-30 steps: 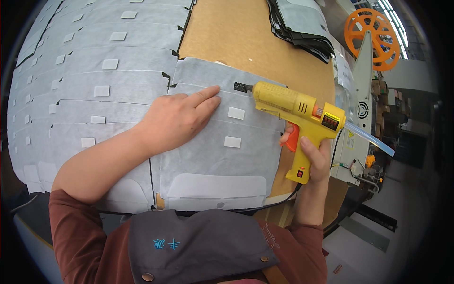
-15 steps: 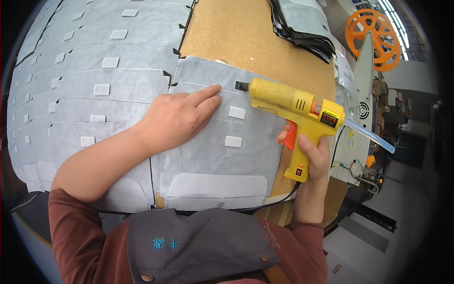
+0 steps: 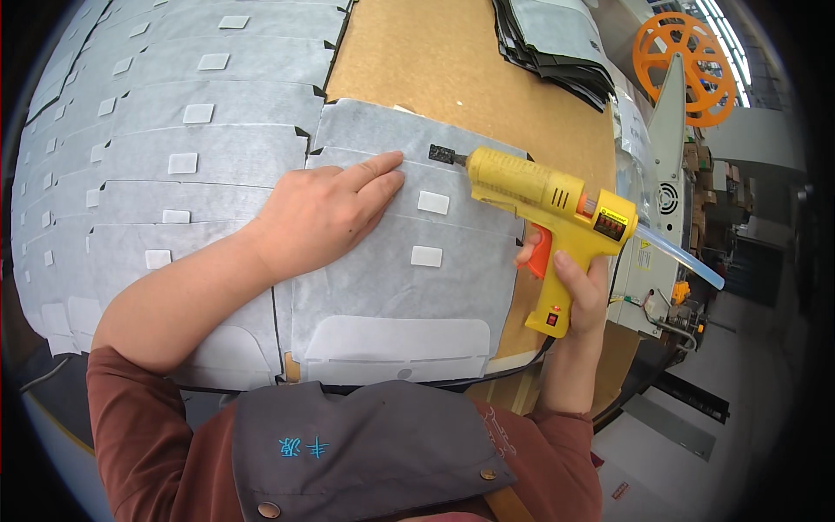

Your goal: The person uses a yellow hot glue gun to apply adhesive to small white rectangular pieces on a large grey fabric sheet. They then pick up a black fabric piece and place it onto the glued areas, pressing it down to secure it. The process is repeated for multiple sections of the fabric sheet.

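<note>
My right hand (image 3: 584,289) is wrapped around the handle of a yellow hot glue gun (image 3: 526,185), one finger at its orange trigger (image 3: 540,253). A translucent glue stick (image 3: 683,254) juts from the gun's back end. The nozzle points left, at the right end of a small black textured patch (image 3: 441,154) lying on a pale grey fabric sheet (image 3: 365,300). My left hand (image 3: 322,213) rests palm down on this sheet, fingers stretched toward the patch but apart from it. Two white rectangles, an upper one (image 3: 433,202) and a lower one (image 3: 426,256), sit below the patch.
Overlapping grey sheets (image 3: 235,155) with white rectangles cover the table's left side. Brown board (image 3: 417,52) shows behind the near sheet. A stack of black-edged sheets (image 3: 557,48) lies at the far right. Beyond the table stand a machine (image 3: 668,222) and an orange reel (image 3: 684,70).
The glue gun has shifted slightly right, its nozzle drawing back so more of the black patch shows. My left hand stays in nearly the same place on the sheet.
</note>
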Demonstrator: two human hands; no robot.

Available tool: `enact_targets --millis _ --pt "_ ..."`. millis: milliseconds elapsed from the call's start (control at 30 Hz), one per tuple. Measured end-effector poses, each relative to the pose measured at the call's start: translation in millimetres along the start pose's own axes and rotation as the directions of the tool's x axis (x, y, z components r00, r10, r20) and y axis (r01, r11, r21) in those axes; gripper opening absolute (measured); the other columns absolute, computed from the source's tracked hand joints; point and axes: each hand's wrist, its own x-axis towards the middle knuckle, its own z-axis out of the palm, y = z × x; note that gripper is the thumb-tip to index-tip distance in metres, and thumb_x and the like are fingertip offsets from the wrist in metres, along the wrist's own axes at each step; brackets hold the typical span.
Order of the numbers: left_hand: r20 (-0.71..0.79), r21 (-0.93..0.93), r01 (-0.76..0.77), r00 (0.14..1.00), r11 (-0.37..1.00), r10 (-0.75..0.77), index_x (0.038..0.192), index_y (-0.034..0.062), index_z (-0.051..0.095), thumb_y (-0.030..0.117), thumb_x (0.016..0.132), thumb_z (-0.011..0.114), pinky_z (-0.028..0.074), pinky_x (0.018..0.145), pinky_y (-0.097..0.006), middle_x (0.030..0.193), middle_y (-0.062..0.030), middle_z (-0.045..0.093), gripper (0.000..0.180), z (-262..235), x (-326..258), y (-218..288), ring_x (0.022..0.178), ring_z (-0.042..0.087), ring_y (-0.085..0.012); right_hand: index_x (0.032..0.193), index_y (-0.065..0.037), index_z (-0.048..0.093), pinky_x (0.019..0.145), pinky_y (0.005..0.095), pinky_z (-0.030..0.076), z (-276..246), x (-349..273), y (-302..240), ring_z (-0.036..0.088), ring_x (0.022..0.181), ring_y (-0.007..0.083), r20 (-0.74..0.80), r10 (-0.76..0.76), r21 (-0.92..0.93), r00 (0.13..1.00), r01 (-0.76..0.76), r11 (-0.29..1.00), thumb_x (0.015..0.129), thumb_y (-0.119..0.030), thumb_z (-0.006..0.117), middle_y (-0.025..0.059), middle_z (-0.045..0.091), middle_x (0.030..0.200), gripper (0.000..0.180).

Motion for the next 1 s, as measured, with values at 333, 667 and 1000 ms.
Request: enact_targets --millis 333,667,1000 --pt "0.002 -0.004 -0.002 1.000 1.000 0.002 0.111 0.0092 0.065 0.014 0.086 0.068 0.053 0.054 -0.030 0.125 -0.0013 0.066 0.026 0 0 -1 0.069 0.068 -0.0166 0.122 0.008 0.053 0.074 0.0335 0.051 11 8 -2 0.067 0.089 0.0245 0.014 -0.006 0.008 1.000 0.006 1.000 0.088 -0.014 0.060 0.0156 0.064 0.105 0.041" --pt "-0.002 -0.006 -0.003 1.000 1.000 0.003 0.111 0.0091 0.065 0.014 0.086 0.068 0.053 0.054 -0.030 0.124 -0.0013 0.066 0.026 1 -1 -1 0.069 0.068 -0.0165 0.128 0.008 0.049 0.074 0.0363 0.053 13 6 3 0.068 0.086 0.0279 0.017 -0.006 -0.040 1.000 0.007 0.999 0.085 -0.022 0.062 0.0183 0.063 0.105 0.054" --pt "0.001 0.000 -0.001 1.000 1.000 0.001 0.112 0.0095 0.065 0.014 0.086 0.068 0.054 0.055 -0.030 0.124 -0.0017 0.066 0.026 1 0 -1 0.071 0.069 -0.0174 0.127 0.006 0.049 0.077 0.0374 0.054 0 -3 6 0.068 0.090 0.0269 0.010 -0.014 0.043 1.000 0.013 0.999 0.087 -0.011 0.061 0.0178 0.063 0.108 0.046"
